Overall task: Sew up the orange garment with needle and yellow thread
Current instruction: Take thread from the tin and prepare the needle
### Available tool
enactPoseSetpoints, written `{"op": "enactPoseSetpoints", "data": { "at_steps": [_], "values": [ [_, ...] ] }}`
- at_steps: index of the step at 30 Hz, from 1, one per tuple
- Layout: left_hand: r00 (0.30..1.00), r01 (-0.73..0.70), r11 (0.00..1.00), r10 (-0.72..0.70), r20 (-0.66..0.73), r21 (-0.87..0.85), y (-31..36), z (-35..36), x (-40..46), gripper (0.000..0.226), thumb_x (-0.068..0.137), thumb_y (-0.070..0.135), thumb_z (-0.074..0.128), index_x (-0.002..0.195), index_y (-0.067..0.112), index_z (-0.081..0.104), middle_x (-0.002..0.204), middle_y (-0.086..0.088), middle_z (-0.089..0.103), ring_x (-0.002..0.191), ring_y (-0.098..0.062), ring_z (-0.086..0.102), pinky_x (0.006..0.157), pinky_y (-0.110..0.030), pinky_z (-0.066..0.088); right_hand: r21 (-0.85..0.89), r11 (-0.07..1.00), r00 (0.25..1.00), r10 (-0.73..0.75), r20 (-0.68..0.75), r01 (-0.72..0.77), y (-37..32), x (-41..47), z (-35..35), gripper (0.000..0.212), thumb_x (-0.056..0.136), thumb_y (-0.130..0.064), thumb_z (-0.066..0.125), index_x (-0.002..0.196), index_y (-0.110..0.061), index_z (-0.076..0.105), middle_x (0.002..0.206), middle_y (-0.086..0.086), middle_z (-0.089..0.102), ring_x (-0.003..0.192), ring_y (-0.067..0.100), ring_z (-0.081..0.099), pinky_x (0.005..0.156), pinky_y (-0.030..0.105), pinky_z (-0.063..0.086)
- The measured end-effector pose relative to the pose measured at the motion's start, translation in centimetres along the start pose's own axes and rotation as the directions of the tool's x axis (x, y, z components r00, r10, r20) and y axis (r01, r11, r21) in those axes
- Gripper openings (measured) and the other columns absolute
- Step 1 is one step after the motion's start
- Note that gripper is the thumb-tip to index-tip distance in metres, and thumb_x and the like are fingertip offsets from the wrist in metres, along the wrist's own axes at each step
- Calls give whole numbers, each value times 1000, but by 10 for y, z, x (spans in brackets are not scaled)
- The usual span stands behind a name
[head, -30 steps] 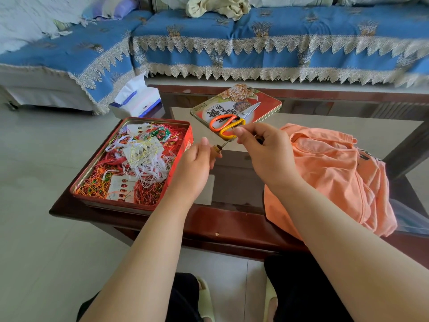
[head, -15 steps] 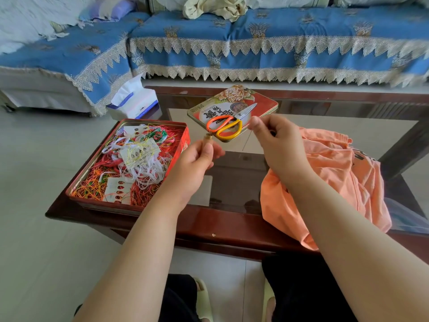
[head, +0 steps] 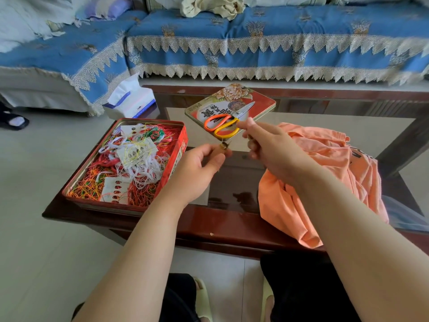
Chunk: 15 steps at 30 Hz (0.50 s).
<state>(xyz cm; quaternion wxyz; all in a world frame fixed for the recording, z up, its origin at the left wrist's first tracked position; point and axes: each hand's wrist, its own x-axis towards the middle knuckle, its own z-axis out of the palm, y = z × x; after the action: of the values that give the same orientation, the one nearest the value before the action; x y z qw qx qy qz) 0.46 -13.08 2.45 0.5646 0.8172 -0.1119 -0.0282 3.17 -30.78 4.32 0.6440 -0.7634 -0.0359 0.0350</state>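
Your right hand (head: 274, 149) has drawn further from your left hand (head: 197, 170), whose grip pinches a small brass-coloured tube (head: 223, 146); what the right grip holds is unclear.

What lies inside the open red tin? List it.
The red tin holds tangled thread in red, orange, yellow, green and white, plus white cards with oval holes. Whatever lies beneath the tangle, and the tin's floor, is covered.
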Motion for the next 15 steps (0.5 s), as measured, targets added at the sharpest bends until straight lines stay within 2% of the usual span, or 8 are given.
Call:
{"op": "enactPoseSetpoints", "data": {
  "at_steps": [1,2,5,6,7,10,12,15],
  "values": [
    [998,-21,998,24,-49,59,0,0,1,19,99,16,53,109,25,67,100,19,66,88,15,57,77,-5,39,13,999,998,34,44,-34,1,0,-5,39,86,-46,51,115,-24,65,83,0,51,68,9,47,71,34,41],
    [994,-49,992,60,-92,119,0,0,1,20,98,14,54,113,20,67,98,18,65,86,18,55,75,-2,38,-70,997,996,33,88,-27,2,-2,-9,43,88,-38,51,127,-24,59,87,1,53,72,10,50,74,34,44],
    [974,-112,957,159,-160,269,-1,0,2,22,95,12,60,115,12,68,95,11,63,83,22,52,71,3,34,-391,902,974,-111,196,182,-1,-10,-11,44,97,-9,49,140,-13,47,85,10,58,72,12,53,73,28,46],
    [972,-110,945,168,-166,309,-1,1,2,22,94,12,61,115,12,68,95,11,61,84,21,51,71,4,33,-405,881,965,-181,191,246,-3,-12,-8,43,95,-2,51,138,-8,49,83,16,59,72,13,53,76,30,47],
    [971,-104,937,168,-170,333,-1,2,2,23,93,13,62,116,11,67,94,11,60,84,17,53,71,4,32,-377,882,958,-234,167,281,-4,-12,-6,40,91,1,56,131,-7,54,80,15,61,72,12,55,80,32,48],
    [974,-94,930,159,-160,355,-2,4,2,23,93,15,63,115,12,68,95,7,62,90,-6,58,71,1,34,-288,910,955,-284,88,298,-3,-9,-2,26,82,-1,70,103,-14,63,76,-8,65,72,7,61,84,37,54],
    [979,-80,929,142,-148,361,-3,5,3,23,93,16,62,115,13,68,98,4,64,93,-12,58,70,-1,35,-308,899,950,-298,90,311,-1,-8,-3,25,80,-2,73,94,-20,62,76,-10,66,70,2,61,81,27,53],
    [985,-66,935,118,-129,350,-4,6,3,24,94,17,61,117,14,67,101,1,64,95,-14,58,73,-5,36,-330,887,946,-302,118,324,-1,-8,-2,24,80,0,73,94,-17,63,75,-10,65,70,-5,59,75,11,47]
  ]
}}
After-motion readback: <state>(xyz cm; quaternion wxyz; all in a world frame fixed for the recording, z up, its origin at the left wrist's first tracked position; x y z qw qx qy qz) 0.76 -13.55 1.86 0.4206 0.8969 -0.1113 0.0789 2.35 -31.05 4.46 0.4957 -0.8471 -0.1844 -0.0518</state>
